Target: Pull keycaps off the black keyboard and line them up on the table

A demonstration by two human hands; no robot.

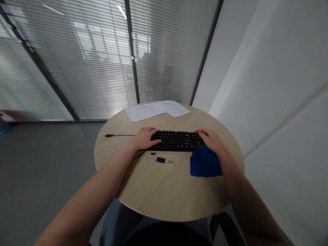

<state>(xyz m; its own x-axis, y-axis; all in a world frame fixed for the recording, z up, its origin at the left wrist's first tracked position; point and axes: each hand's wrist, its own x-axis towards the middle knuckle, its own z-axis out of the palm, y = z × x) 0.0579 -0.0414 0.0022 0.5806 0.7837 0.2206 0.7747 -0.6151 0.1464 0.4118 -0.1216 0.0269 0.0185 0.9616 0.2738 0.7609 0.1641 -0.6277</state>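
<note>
A black keyboard (176, 140) lies across the middle of a round wooden table (164, 191). My left hand (145, 137) rests on the keyboard's left end, its fingers curled over the edge. My right hand (211, 139) lies on the right end, fingers bent around that edge. A blue cloth (205, 162) sits under my right wrist, just in front of the keyboard. Both hands seem to grip the keyboard's ends.
Two white paper sheets (156, 110) lie at the table's far edge. A thin black cable with a plug (110, 135) runs left of the keyboard. A small clear packet with a black part (162, 159) lies in front of it. Glass wall with blinds behind, white wall to the right.
</note>
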